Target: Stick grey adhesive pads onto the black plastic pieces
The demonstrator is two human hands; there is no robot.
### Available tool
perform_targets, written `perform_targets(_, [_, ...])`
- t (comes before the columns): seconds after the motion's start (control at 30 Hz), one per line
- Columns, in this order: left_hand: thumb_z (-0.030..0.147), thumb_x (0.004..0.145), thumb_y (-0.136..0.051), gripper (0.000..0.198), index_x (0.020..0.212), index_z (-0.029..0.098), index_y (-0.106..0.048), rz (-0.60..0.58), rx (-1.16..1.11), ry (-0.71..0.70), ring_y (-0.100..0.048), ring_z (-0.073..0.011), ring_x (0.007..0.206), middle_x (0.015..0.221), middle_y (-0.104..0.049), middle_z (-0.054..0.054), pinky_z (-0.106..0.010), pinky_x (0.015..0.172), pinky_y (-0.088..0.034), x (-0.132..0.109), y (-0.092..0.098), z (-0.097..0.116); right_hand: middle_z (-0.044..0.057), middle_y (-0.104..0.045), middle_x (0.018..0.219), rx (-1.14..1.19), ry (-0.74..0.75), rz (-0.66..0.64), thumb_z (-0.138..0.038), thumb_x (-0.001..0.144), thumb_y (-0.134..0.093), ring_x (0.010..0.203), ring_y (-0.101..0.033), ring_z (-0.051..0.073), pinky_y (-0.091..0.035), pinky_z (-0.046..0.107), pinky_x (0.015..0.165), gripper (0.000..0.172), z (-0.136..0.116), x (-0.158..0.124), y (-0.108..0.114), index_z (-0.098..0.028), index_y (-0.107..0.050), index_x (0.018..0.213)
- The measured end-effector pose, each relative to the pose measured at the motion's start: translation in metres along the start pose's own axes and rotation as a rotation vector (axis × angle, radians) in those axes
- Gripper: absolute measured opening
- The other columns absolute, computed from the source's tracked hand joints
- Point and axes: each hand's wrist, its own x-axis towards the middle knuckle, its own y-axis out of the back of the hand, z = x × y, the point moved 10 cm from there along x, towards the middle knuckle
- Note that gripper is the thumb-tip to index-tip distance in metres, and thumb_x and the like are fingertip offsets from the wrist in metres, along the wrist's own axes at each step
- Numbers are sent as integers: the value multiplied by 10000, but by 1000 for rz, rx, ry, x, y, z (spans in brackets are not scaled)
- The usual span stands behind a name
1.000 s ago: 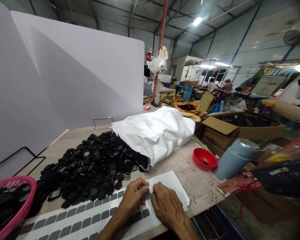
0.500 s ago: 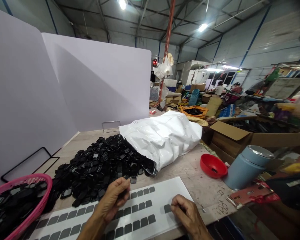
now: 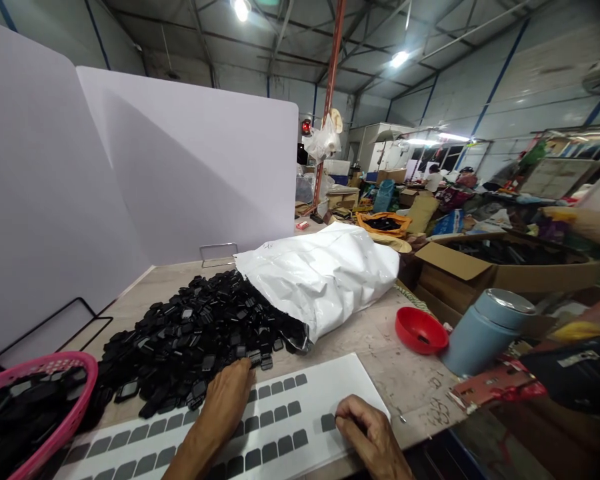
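My left hand [image 3: 229, 397] reaches over the sheet to the near edge of a heap of small black pieces [image 3: 180, 333]; its fingertips are among the pieces and what they hold is hidden. Rows of dark grey rounded patches cover the white sheet [image 3: 345, 380]. At the sheet's right part, my right hand [image 3: 363, 423] has its fingers curled together at the edge of a single grey patch [image 3: 327, 422]. A white plastic bag [image 3: 330, 273] lies behind, its mouth open toward the heap.
A pink basket [image 3: 87, 387] of black pieces stands at the left, near a black wire stand [image 3: 87, 307]. To the right are a red bowl [image 3: 420, 330], a blue-grey flask [image 3: 485, 333] and a cardboard box [image 3: 520, 277]. White panels [image 3: 195, 160] rise behind. People sit far back.
My left hand has moved forward and turned palm down, onto the edge of the black heap. My right hand stays beside the single patch. The view has shifted slightly.
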Motion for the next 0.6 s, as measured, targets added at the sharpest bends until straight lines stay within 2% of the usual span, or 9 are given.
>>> perform_targets(0.07, [323, 878, -422, 249, 725, 213, -585, -10, -98, 0, -585, -206, 685, 664, -598, -21, -269, 625, -349, 0, 3, 5, -15, -525, 660, 46, -18, 28, -380, 817, -492, 662, -497, 165, -372, 258, 613, 223, 1, -4, 1, -206, -608, 740])
perform_targets(0.13, [429, 857, -460, 294, 704, 202, -567, -70, -407, 74, -484, -137, 501, 555, -508, 27, -229, 501, -294, -2, -4, 6, -1, -559, 718, 139, -59, 44, -381, 800, -521, 703, -515, 178, -387, 275, 652, 232, 4, -7, -2, -212, -672, 853])
perform_targets(0.23, [521, 722, -653, 361, 706, 178, -539, -233, -1020, 221, -302, -44, 377, 520, -454, 69, -186, 415, -139, -15, -37, 17, 2, -559, 766, 367, -116, 6, -363, 757, -583, 658, -488, 150, -376, 276, 635, 338, 4, -10, -21, -212, -690, 1040])
perform_targets(0.3, [494, 669, -740, 389, 732, 166, -541, -342, -1245, 252, -291, -18, 376, 531, -476, 71, -169, 413, -111, -26, -60, 31, -8, -544, 769, 514, -126, -40, -338, 732, -609, 595, -439, 115, -340, 258, 590, 431, -1, -10, -38, -209, -664, 1140])
perform_targets(0.37, [470, 669, -765, 385, 749, 161, -550, -423, -1345, 257, -301, -16, 379, 516, -476, 71, -165, 405, -107, -37, -79, 43, -17, -537, 772, 608, -116, -75, -323, 714, -623, 564, -405, 95, -309, 247, 564, 509, -9, -8, -51, -218, -629, 1212])
perform_targets(0.43, [465, 689, -758, 372, 756, 163, -552, -461, -1379, 247, -324, -25, 392, 536, -501, 58, -171, 393, -107, -46, -89, 51, -24, -537, 761, 646, -102, -103, -319, 703, -633, 547, -385, 84, -285, 239, 544, 534, -16, -7, -61, -230, -621, 1228])
perform_targets(0.6, [499, 684, -755, 396, 772, 160, -571, -494, -1328, 224, -326, -29, 407, 578, -545, 38, -177, 389, -129, -54, -93, 57, -33, -547, 737, 721, -182, -125, -282, 658, -654, 516, -357, 68, -251, 229, 519, 509, -13, -12, -69, -238, -664, 1164])
